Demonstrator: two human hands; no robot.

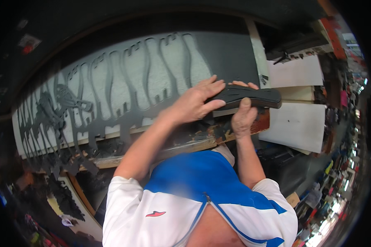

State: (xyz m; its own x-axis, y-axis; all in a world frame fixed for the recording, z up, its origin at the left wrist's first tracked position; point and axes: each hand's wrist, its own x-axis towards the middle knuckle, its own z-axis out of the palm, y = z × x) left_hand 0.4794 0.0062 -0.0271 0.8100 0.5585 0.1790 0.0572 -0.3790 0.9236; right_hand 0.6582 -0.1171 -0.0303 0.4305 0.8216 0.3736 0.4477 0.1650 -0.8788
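Both hands are at a thick, black, sole-shaped piece [251, 95] with slits on its top face. Whether it is one block or a stack of layers I cannot tell. My left hand [198, 99] is closed around its left end, thumb on the near side. My right hand [244, 115] grips its middle from the near side, thumb in front, fingertips showing over the far edge. Just left of my hands lies a dark grey sheet [231, 53] with a row of sole-shaped cutouts, a pale board [99, 88] showing through them.
Tangled dark offcuts [53, 109] lie on the sheet's left part, and torn strips hang over the front edge. At the right are white boards [292, 127]. A dark overhang [152, 14] spans the far side. Cluttered goods [338, 177] fill the far right.
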